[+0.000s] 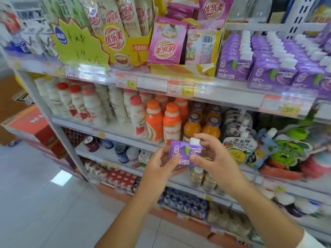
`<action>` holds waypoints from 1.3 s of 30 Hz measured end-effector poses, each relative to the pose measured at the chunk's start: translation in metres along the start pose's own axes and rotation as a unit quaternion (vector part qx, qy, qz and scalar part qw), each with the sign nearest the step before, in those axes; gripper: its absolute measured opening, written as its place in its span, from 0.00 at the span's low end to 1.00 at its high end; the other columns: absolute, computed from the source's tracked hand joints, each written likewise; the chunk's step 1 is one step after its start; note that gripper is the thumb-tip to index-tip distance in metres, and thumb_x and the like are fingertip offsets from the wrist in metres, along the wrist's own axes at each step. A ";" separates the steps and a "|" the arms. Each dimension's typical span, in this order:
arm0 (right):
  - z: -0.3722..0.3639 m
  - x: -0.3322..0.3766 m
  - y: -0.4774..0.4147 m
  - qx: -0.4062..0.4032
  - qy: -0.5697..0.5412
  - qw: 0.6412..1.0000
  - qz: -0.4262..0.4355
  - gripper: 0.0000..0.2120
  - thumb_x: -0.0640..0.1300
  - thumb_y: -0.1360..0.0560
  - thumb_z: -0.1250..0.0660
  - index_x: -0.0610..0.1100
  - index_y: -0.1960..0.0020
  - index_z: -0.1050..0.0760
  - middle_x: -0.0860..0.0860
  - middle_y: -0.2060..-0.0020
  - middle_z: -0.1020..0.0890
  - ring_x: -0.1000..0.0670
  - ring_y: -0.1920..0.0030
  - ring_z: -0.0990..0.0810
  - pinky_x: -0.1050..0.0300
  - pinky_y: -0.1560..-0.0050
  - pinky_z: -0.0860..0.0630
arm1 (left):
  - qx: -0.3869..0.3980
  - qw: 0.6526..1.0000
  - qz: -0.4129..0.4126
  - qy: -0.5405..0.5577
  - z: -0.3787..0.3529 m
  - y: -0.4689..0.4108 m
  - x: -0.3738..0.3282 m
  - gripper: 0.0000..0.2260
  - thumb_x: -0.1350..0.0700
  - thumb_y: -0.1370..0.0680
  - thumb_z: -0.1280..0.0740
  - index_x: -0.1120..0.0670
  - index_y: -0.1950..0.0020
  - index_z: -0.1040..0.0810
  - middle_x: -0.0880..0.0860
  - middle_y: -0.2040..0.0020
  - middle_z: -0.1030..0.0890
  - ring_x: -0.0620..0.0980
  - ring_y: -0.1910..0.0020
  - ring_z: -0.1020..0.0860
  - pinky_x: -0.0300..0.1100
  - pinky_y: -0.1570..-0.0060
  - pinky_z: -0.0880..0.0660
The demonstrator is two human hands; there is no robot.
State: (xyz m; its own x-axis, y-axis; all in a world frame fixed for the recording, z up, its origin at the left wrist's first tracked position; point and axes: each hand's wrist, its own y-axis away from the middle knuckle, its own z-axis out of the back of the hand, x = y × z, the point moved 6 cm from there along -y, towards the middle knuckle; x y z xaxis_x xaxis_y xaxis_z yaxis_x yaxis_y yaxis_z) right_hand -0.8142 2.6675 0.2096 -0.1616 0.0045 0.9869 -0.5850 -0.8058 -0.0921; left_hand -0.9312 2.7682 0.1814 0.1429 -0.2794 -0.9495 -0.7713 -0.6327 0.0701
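Observation:
A small purple drink carton with a white screw cap is held up in front of a shop shelf. My left hand grips its left side and bottom, thumb across the front. My right hand grips its right side, with fingers curled over the top beside the cap. Rows of matching purple cartons stand on the upper shelf at the right.
The shelf unit carries milk-tea packets, white and orange bottles, juice bottles, pouches and cans. A red cardboard box sits on the tiled floor at the left.

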 end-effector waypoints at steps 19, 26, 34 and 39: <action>-0.050 -0.020 0.010 -0.024 -0.022 0.999 -0.041 0.24 0.42 0.30 0.24 0.57 0.40 0.29 0.56 0.47 0.18 0.57 0.50 0.18 0.61 0.54 0.22 | 0.007 0.997 0.068 -0.038 0.036 0.000 0.013 0.20 0.60 0.25 0.28 0.50 0.33 0.24 0.49 0.39 0.19 0.50 0.43 0.18 0.42 0.54 0.20; -0.045 -0.024 0.011 0.007 -0.077 0.993 -0.085 0.16 0.44 0.26 0.30 0.55 0.39 0.26 0.55 0.48 0.16 0.55 0.48 0.18 0.63 0.53 0.22 | 0.062 0.991 0.075 -0.095 0.044 -0.002 0.007 0.20 0.50 0.26 0.32 0.52 0.35 0.22 0.51 0.44 0.16 0.48 0.44 0.18 0.43 0.47 0.21; -0.033 -0.022 0.012 -0.096 0.044 0.993 -0.045 0.26 0.58 0.34 0.27 0.58 0.39 0.30 0.59 0.48 0.19 0.52 0.51 0.17 0.48 0.55 0.18 | 0.008 0.999 0.034 -0.030 0.047 -0.001 0.005 0.21 0.52 0.33 0.27 0.56 0.41 0.22 0.54 0.47 0.15 0.52 0.45 0.18 0.40 0.49 0.20; -0.033 -0.014 0.015 -0.103 0.101 0.989 -0.017 0.17 0.52 0.29 0.27 0.62 0.44 0.29 0.65 0.49 0.20 0.50 0.60 0.17 0.51 0.59 0.18 | -0.021 1.000 0.008 -0.004 0.046 0.002 0.005 0.20 0.51 0.30 0.29 0.56 0.40 0.21 0.54 0.46 0.15 0.52 0.46 0.17 0.41 0.48 0.20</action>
State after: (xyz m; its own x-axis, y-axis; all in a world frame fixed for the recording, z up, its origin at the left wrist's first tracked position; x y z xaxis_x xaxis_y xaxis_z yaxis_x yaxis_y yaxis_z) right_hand -0.8471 2.6750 0.1899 -0.2827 0.1635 0.9452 -0.7384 -0.6660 -0.1057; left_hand -0.9607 2.7987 0.1630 0.1259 -0.2843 -0.9504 -0.7469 -0.6577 0.0978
